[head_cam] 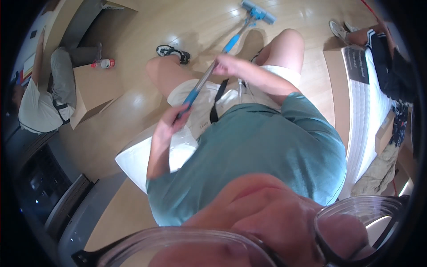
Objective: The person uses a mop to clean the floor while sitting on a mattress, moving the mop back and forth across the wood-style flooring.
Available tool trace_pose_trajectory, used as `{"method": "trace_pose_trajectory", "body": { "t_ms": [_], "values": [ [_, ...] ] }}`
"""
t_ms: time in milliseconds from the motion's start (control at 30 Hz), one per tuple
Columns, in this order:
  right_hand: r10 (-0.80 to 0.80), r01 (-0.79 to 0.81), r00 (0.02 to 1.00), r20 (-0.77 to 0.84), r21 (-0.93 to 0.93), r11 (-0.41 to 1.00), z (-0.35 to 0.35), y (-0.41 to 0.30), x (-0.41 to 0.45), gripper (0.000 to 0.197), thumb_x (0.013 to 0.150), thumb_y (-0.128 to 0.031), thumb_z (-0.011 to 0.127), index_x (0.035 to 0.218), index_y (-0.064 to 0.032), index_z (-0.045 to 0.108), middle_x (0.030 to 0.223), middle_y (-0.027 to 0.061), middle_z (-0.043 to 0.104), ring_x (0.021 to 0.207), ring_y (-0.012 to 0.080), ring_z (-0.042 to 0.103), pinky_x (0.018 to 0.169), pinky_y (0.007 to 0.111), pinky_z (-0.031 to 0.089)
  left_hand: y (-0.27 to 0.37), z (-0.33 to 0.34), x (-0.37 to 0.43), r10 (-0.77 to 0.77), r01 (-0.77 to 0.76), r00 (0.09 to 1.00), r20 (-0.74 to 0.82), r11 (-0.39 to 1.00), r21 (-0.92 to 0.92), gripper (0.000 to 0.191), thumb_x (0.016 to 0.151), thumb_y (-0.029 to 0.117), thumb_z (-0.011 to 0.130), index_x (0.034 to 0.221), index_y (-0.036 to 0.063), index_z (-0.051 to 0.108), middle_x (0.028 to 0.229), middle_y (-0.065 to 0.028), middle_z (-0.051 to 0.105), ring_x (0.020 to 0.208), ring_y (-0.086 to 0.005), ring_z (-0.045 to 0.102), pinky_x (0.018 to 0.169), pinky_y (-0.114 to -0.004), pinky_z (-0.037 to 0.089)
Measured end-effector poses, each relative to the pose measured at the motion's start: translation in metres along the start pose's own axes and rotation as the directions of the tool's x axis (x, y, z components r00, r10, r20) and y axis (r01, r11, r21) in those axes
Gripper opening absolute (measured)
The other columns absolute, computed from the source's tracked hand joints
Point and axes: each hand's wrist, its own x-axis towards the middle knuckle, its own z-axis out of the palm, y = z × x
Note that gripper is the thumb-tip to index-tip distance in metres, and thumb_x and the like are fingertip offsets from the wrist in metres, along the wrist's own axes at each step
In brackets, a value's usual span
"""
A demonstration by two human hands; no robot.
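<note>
A long-handled mop [204, 78] slants across the front of my body, its blue-and-grey head [258, 12] on the wooden floor beyond my feet. My left hand [176, 119] is closed around the dark upper end of the handle, beside a blue sleeve on it. Farther down the metal pole, my right hand [225, 65] grips just above a second blue sleeve; it is slightly blurred. The handle passes in front of my light shorts [186, 90], where a black strap [218, 101] hangs.
A cardboard box [96, 83] with a red-and-white bottle [107, 63] stands left, beside a person in a white shirt [43, 110]. At right are a plastic-wrapped mattress [358, 110] and another person's legs [358, 37]. A white wrapped object [133, 158] lies near my left arm.
</note>
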Motion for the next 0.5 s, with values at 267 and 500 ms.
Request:
{"method": "trace_pose_trajectory", "body": {
  "t_ms": [267,500],
  "values": [
    [-0.132,0.09,0.983,-0.132,-0.285,0.954,0.095,0.091,-0.066,0.037,0.099,-0.034,0.047,0.091,0.0017,0.055,0.079,0.0134,0.062,0.064,0.0247,0.064,0.055,0.038,0.055,-0.049,-0.015,-0.09,0.012,-0.002,0.999,0.034,0.963,-0.269,0.036,0.103,0.03,0.046,0.113,-0.0035,0.055,0.063,0.0023,0.044,0.034,-0.0031,0.03,0.029,-0.019,0.022],
    [-0.589,0.251,0.643,-0.489,-0.592,0.766,-0.015,-0.043,0.012,0.053,0.095,-0.045,0.056,0.09,0.0074,0.06,0.074,0.0141,0.064,0.055,0.0253,0.065,0.047,0.037,0.053,0.008,0.029,0.115,-0.01,0.092,0.96,0.28,0.956,-0.28,0.039,0.099,0.043,0.053,0.109,0.0057,0.06,0.063,0.0045,0.051,0.04,-0.0048,0.039,0.032,-0.017,0.03]
  ]
}}
